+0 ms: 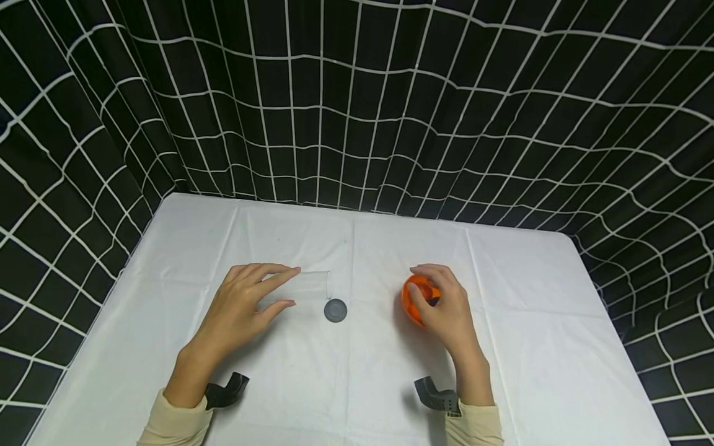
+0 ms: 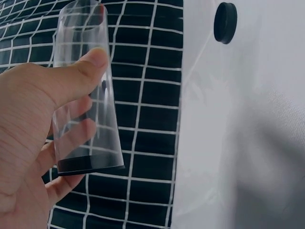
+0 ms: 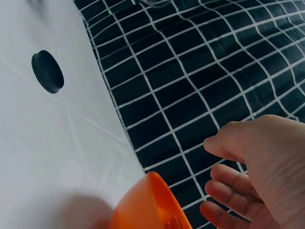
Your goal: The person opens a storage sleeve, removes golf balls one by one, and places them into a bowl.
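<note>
My left hand (image 1: 245, 303) grips a clear plastic tube (image 2: 102, 129), thumb on the near side and fingers showing through it from behind. The tube has a dark band at its base (image 2: 90, 163), and in the head view it lies sideways with its rim to the right. A round dark grey cap (image 1: 335, 310) rests on the white cloth just below that rim. Over an orange bowl (image 1: 409, 303) hovers my right hand (image 1: 449, 303). In the right wrist view its loosely bent fingers (image 3: 233, 186) stand apart from the bowl, holding nothing.
A white cloth (image 1: 379, 384) with fold creases covers the table. Black curtains with a white grid (image 1: 362, 111) hang behind and on both sides. Each wrist wears a black strap with a bracket (image 1: 227, 391).
</note>
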`<state>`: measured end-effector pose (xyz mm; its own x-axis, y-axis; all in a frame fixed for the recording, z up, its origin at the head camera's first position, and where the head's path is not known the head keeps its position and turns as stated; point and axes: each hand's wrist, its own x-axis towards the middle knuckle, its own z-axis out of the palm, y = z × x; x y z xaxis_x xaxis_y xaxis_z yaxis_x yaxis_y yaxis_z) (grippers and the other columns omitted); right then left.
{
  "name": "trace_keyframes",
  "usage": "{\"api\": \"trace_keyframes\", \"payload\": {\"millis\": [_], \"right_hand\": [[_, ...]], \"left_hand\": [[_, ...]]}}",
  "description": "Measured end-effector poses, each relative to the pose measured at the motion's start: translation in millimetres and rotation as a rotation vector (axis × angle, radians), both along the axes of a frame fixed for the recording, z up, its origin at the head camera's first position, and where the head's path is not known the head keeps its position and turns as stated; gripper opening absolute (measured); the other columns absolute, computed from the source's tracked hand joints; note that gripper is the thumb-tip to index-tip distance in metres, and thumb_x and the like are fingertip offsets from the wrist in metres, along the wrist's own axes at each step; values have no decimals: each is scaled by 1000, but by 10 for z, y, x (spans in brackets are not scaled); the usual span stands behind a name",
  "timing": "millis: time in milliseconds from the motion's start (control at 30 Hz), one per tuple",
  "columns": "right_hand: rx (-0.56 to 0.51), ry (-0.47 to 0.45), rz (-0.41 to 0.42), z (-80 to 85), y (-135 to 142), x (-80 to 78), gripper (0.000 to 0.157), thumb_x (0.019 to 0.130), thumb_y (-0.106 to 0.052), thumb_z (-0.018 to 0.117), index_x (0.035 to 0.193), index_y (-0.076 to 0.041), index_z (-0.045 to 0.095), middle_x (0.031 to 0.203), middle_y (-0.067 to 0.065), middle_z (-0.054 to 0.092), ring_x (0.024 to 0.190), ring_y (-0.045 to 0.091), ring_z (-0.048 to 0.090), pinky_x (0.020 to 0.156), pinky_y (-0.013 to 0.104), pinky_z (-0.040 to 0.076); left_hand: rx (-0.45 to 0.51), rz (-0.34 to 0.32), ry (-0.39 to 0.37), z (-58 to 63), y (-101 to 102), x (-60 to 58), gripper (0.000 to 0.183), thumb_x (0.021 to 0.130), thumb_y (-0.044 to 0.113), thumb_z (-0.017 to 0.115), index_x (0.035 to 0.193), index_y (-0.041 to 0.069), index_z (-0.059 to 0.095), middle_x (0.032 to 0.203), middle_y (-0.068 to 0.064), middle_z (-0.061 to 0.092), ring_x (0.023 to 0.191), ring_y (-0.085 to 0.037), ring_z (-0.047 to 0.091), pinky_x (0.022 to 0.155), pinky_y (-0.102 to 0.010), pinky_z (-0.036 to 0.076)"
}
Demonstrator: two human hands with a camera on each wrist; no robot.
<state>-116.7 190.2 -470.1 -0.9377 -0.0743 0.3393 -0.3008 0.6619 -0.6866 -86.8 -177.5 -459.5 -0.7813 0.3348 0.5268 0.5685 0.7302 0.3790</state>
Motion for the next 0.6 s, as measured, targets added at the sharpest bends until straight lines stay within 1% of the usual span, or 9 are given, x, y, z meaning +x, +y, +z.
{"api": "trace_keyframes", "payload": {"millis": [233, 500, 600], "right_hand": [[2, 29, 11, -1, -50, -1, 27, 92, -3, 77, 119, -4, 75, 124, 13, 71, 107, 38, 74, 97, 56, 60], [0, 13, 13, 31, -47, -10, 28, 94, -6, 76, 121, -6, 75, 126, 12, 71, 108, 38, 74, 97, 56, 60], [3, 11, 9, 47, -24, 2, 28, 94, -5, 76, 122, -4, 75, 126, 12, 71, 110, 38, 74, 99, 56, 60]], "left_hand": [[0, 8, -10, 3, -7, 0, 53, 87, 27, 87, 138, 22, 71, 130, -2, 75, 123, -26, 68, 106, -48, 47], [39, 23, -12, 10, -15, 2, 59, 87, 26, 87, 142, 19, 68, 129, -4, 75, 122, -28, 69, 103, -49, 51], [56, 26, -31, -9, -9, 0, 61, 88, 26, 87, 144, 19, 66, 130, -4, 74, 121, -28, 70, 102, -50, 53]]}}
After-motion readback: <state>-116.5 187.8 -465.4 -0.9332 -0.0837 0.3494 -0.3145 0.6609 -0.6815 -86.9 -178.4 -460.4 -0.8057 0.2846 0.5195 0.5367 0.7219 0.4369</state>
